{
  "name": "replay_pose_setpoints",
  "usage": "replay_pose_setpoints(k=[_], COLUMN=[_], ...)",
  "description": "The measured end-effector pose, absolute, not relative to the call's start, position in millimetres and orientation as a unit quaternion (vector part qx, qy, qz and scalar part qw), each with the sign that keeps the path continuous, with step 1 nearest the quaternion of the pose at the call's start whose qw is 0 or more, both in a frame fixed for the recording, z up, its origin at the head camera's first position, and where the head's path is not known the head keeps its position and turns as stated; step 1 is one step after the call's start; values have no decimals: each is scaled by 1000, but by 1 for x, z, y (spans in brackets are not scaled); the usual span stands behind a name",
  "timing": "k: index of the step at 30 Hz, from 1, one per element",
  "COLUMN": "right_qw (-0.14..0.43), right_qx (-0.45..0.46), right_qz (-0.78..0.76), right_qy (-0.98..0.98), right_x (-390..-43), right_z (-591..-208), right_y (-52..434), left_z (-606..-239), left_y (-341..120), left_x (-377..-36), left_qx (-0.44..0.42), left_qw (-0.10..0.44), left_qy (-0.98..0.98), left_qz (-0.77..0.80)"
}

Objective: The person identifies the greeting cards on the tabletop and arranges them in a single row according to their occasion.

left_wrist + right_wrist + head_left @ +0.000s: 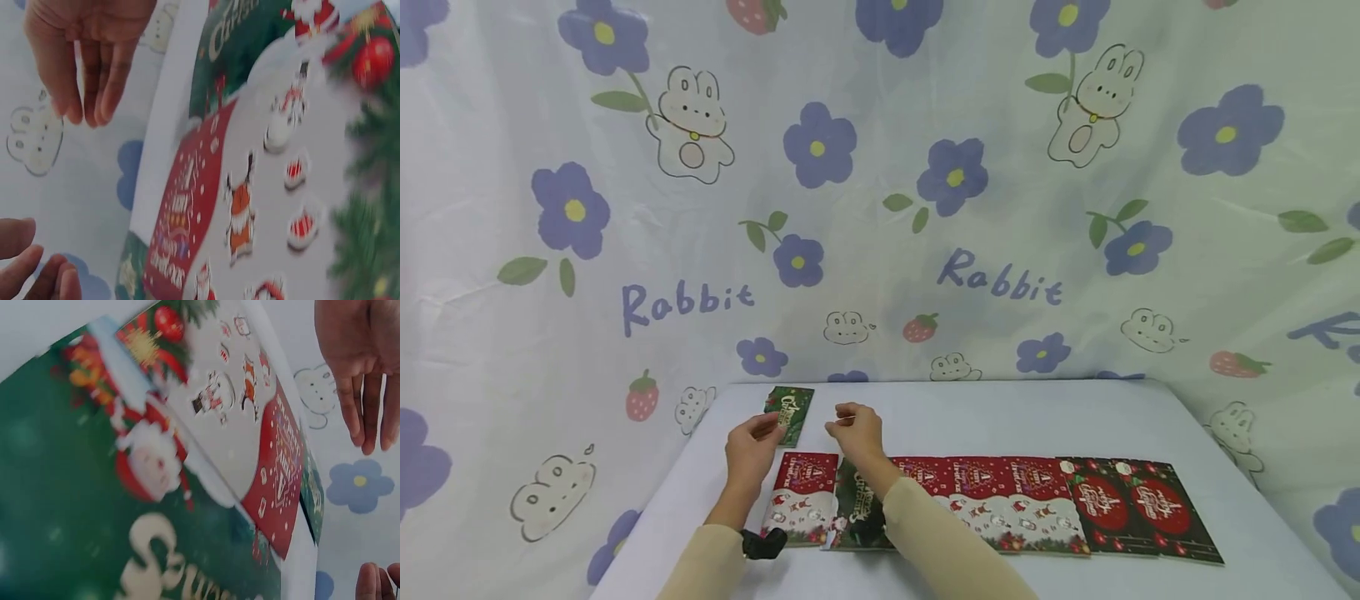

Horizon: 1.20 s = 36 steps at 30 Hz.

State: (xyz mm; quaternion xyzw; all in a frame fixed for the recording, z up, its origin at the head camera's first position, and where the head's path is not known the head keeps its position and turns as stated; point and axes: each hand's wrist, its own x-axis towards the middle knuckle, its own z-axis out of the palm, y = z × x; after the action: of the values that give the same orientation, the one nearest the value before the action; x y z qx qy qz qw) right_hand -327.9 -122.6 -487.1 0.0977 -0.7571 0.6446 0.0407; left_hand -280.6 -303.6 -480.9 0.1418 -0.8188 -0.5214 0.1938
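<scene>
The left hand [752,450] and the right hand [859,435] were apart, both with extended fingers. Whether the left touched the green Christmas card [799,410], I could not tell. This card lay on the white table [970,421], beyond the row of Christmas cards [1030,508].

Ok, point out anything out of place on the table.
One green card lies apart, behind the left end of the row of cards, while the others line up side by side.
</scene>
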Motion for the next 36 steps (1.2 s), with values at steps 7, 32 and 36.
replay_pose_setpoints(k=[7,32,36], right_qw=[39,29,22], right_qx=[83,53,56], right_qz=[652,633,626], right_qy=[-753,-771,-778], right_x=[-327,-302,-299], right_z=[-493,-511,-512], right_y=[-94,-32,-27], left_z=[-481,-497,-500], left_y=[-277,-233,-232], left_x=[-282,-268,-266], left_qx=[96,23,22], left_qw=[168,82,75], left_qy=[-828,-828,-833], left_qz=[-526,-554,-547])
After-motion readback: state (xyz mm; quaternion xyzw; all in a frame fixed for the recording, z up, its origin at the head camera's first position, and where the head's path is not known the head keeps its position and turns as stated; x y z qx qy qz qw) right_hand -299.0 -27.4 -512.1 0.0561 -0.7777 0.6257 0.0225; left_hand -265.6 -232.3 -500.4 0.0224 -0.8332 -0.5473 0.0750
